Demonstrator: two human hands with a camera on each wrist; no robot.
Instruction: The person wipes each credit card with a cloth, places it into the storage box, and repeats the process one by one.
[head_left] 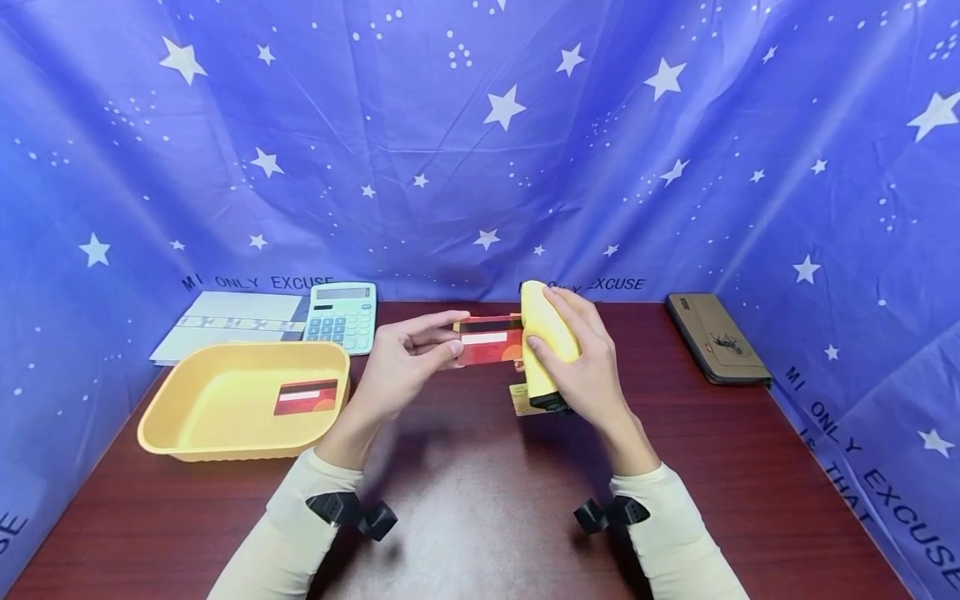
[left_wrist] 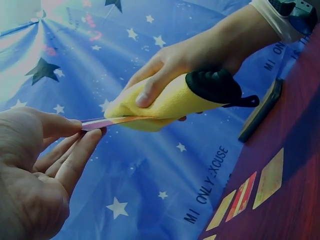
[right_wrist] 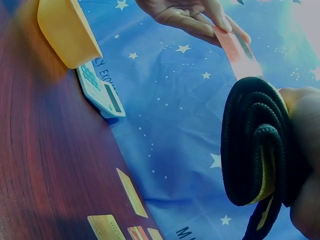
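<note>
Thumb and fingers of my left hand point(head_left: 405, 358) pinch one end of a red bank card point(head_left: 487, 340), held up over the table. My right hand point(head_left: 588, 358) grips a folded yellow cloth point(head_left: 542, 337) with a black edge, and the cloth is wrapped over the card's other end. In the left wrist view the card point(left_wrist: 97, 123) is seen edge-on, running into the fold of the cloth point(left_wrist: 165, 102). Rolled black trim point(right_wrist: 255, 145) of the cloth fills much of the right wrist view. Below, several cards lie on the table, among them a gold card point(head_left: 522, 400).
A yellow plastic basin point(head_left: 217, 450) at the left holds another red card point(head_left: 306, 397). Behind it are a light green calculator point(head_left: 342, 317) and a white box or pad point(head_left: 225, 321). At the right back lies a brown wallet point(head_left: 718, 337). A blue star-patterned curtain point(head_left: 420, 217) encloses the table.
</note>
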